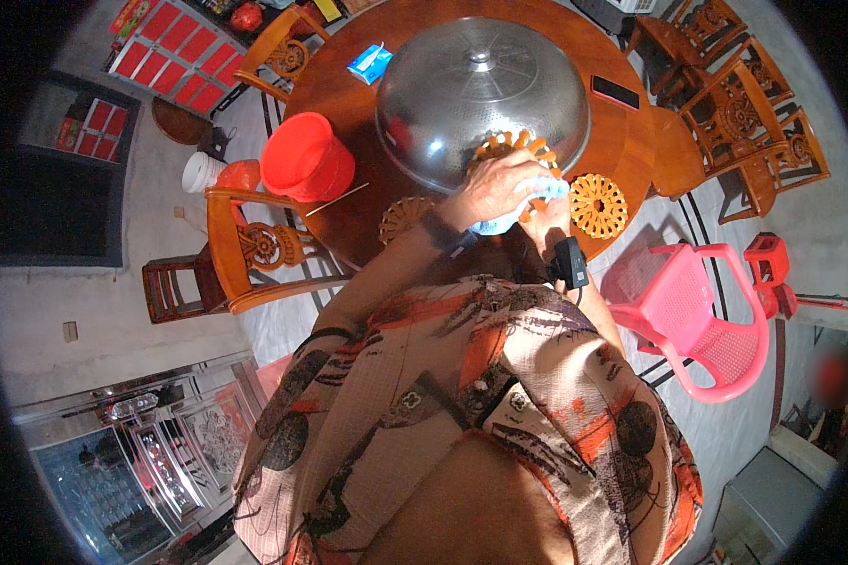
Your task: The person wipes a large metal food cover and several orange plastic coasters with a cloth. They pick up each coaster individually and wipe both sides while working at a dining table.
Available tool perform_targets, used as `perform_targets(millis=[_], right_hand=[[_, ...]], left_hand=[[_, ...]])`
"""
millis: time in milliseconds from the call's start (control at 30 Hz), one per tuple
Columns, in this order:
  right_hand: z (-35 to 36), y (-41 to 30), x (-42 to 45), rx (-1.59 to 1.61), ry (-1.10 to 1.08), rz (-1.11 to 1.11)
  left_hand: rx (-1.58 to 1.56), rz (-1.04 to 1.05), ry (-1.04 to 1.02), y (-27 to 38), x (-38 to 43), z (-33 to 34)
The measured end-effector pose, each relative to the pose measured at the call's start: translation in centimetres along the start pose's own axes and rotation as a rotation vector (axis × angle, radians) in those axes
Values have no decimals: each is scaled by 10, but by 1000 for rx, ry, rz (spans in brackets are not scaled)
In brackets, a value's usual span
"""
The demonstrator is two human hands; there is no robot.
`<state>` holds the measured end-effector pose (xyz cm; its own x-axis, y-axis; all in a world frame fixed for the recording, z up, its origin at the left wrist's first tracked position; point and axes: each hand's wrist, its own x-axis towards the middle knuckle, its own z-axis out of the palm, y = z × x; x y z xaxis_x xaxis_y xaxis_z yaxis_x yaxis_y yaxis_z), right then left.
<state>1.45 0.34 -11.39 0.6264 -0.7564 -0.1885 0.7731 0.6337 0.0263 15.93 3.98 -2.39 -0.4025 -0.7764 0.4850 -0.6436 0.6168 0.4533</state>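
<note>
My left hand (498,185) is pressed over a blue-and-white cloth (498,224), which bunches beneath the palm and out past the fingers. Under that cloth is a round slatted wooden trivet (512,143), partly hidden by the hand. My right hand (548,220) grips the trivet's near edge, its fingers partly covered by the cloth. Two similar trivets lie on the round wooden table (353,152): one trivet (598,205) just right of my right hand, another trivet (404,217) beside my left forearm. A large perforated metal dome cover (480,99) stands right beyond my hands.
A red plastic bucket (304,159) and a thin stick (338,198) are at the table's left. Farther back are a blue tissue pack (369,63) and a phone (615,92). A carved wooden chair (268,247) stands left; a pink plastic chair (699,318) stands right.
</note>
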Motion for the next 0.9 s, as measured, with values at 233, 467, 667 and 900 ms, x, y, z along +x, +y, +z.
perform_targets(millis=[233, 467, 667, 900], right_hand=[[-18, -6, 0, -227, -118, -47], [-18, -27, -11, -331, -155, -193], [-65, -16, -5, -478, -80, -223], [-23, 4, -5, -337, -114, -217]], left_hand=[[52, 182, -53, 29, -8, 13], [11, -158, 300, 20, 4, -28], [81, -163, 197, 16, 3, -27], [77, 7, 131, 23, -3, 2]])
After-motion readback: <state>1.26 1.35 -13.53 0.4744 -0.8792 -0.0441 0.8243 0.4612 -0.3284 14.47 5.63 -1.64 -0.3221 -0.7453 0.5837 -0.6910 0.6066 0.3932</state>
